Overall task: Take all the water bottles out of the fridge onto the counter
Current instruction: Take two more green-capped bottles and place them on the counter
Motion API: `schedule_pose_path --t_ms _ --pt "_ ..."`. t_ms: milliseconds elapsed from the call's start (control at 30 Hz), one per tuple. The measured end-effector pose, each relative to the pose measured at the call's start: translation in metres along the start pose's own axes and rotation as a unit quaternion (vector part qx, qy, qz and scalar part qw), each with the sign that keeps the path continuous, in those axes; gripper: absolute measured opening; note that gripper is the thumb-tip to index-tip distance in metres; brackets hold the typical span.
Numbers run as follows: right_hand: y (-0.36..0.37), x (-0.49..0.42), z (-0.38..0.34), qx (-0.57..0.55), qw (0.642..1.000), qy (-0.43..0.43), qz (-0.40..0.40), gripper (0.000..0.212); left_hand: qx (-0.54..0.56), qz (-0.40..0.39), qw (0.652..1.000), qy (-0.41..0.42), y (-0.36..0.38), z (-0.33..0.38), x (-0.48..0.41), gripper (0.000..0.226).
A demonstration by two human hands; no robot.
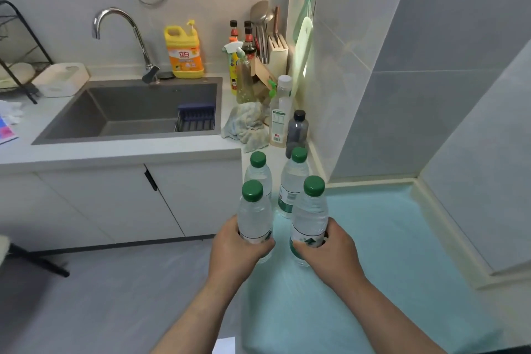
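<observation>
Both hands are closed around green-capped water bottles, held upright side by side over a pale turquoise surface (pixel 388 238) at the near right. The left hand (pixel 237 250) wraps its fingers around the lower body of the left held bottle (pixel 254 215), and the right hand (pixel 330 250) grips the right held bottle (pixel 309 215) low down, over its green label. Whether the bases of these two touch the surface cannot be told, since the hands cover them.

Just beyond them stand two more water bottles with green caps: the far left bottle (pixel 258 171) and the far right bottle (pixel 293 181), upright and close together near the corner where the white counter (pixel 115 149) ends.

Farther back along the right wall stand a dark grey bottle (pixel 297 131) and a tall clear bottle with a white cap (pixel 281 112), with a crumpled cloth (pixel 247 123) beside them. The grey sink (pixel 129 112) lies to the left, holding a dark blue rack (pixel 196 118) in its right corner. Behind it are a curved chrome tap (pixel 126 34) and a yellow detergent jug (pixel 184 50).
</observation>
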State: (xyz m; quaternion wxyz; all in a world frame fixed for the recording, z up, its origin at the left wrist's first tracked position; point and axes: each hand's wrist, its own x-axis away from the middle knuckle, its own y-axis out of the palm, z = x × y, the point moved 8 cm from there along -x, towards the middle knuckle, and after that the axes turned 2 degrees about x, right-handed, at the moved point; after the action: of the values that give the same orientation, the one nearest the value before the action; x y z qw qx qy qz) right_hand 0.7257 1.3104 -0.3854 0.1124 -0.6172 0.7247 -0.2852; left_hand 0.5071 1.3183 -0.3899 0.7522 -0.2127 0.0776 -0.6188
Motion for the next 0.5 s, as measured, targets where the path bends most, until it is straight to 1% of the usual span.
schedule_pose_path --t_ms 267,500 --pt "0.026 -0.048 0.025 -0.010 1.000 0.000 -0.019 0.032 0.014 0.014 1.000 -0.003 0.024 -0.015 -0.034 0.027" --pt "0.034 -0.059 0.032 -0.019 1.000 -0.008 -0.020 0.032 0.015 0.019 1.000 -0.006 0.036 -0.024 -0.039 0.026"
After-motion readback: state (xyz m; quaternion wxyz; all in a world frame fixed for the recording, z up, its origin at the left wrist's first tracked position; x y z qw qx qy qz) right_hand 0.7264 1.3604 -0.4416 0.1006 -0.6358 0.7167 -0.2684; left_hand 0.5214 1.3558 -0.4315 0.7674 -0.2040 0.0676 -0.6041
